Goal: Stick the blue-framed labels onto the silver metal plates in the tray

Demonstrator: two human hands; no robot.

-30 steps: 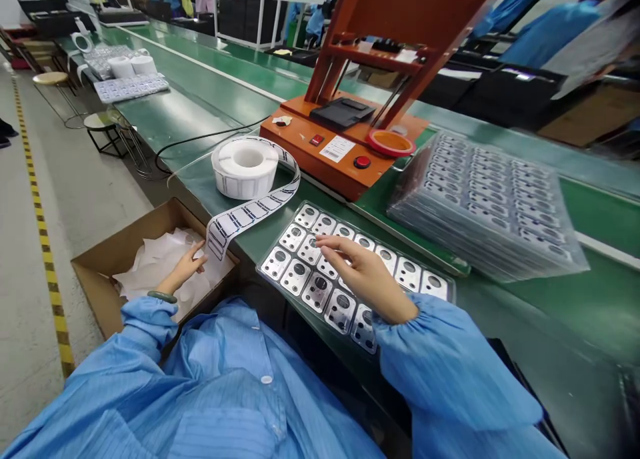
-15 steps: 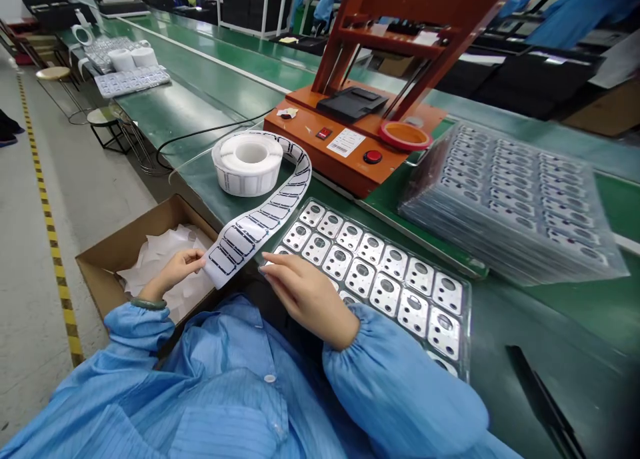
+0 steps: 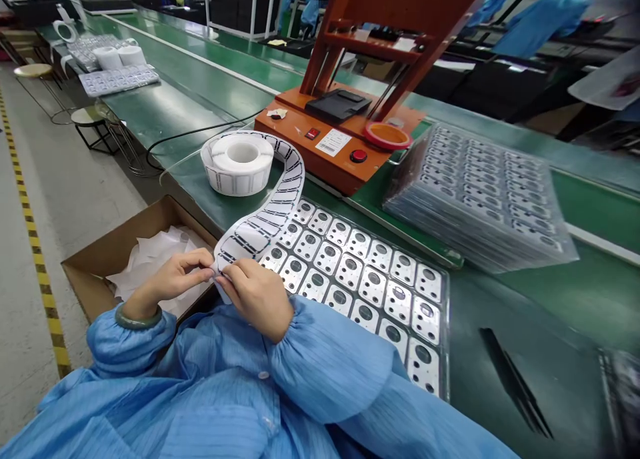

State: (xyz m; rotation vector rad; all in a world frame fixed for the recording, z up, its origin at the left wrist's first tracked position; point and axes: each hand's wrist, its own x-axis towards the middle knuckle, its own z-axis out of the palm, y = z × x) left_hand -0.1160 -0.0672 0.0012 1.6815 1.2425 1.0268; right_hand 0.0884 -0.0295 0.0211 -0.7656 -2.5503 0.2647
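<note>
Both hands meet at the free end of a white strip (image 3: 260,229) printed with black frame-shaped adhesive pieces. My left hand (image 3: 183,275) pinches the strip's end between thumb and fingers. Close beside it, my right hand (image 3: 260,292) has its fingers closed on the same end; whether it holds a single piece is hidden. The strip curves back to its roll (image 3: 237,172), lying flat on the green bench. Under and beyond my right forearm lies a clear tray (image 3: 447,299) with rows of silver plates (image 3: 373,280), each with one large hole and smaller ones.
An orange press (image 3: 320,139) stands behind the tray, a red tape ring (image 3: 387,136) on its base. Stacked plate trays (image 3: 475,199) sit at right. Black tweezers (image 3: 515,382) lie on the bench. A cardboard box (image 3: 90,275) of paper scraps is at left.
My right hand has moved left from above the tray to the strip's end and closed there beside my left hand. The camera view has shifted slightly.
</note>
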